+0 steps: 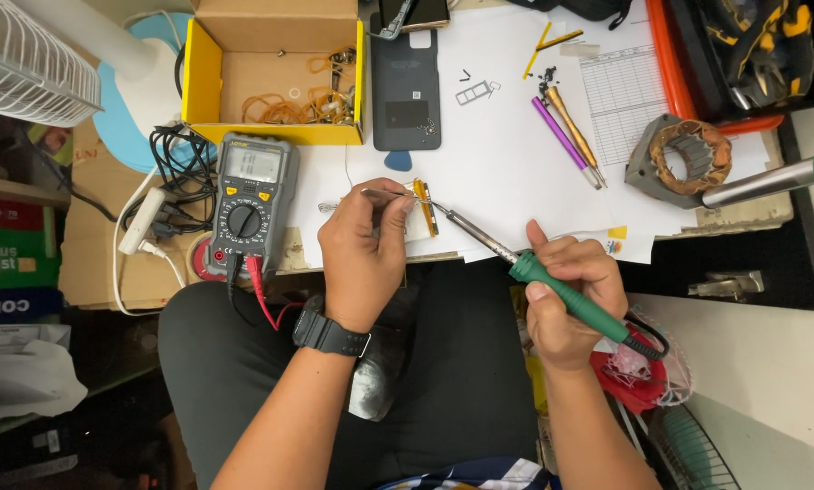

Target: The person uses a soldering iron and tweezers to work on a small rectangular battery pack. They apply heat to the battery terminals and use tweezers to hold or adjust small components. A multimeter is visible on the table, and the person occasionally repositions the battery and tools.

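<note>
The right hand [575, 299] grips a green-handled soldering iron [552, 286] like a pen, fingers wrapped round the handle, so that its metal shaft slants up and left and the tip meets a small part with yellow-orange strips [422, 207] at the near edge of the surface [506, 136]. The left hand [366, 249] pinches thin metal tweezers [390, 192], fingers closed narrowly on them, apparently to steady that small part from the left while the hot tip touches it from the right. The part lies on white paper sheets [516, 172], which seem to serve as a clean work mat. A digital multimeter [248, 204] sits just left of the left hand, its red and black leads hanging off the near edge, within easy reach. Farther off, a dark phone back cover [407, 86] and an open yellow cardboard box [275, 77] with rubber bands sit clear of the work. Two pen-like tools [570, 132] lie to the far right, near a motor stator [688, 159].
</note>
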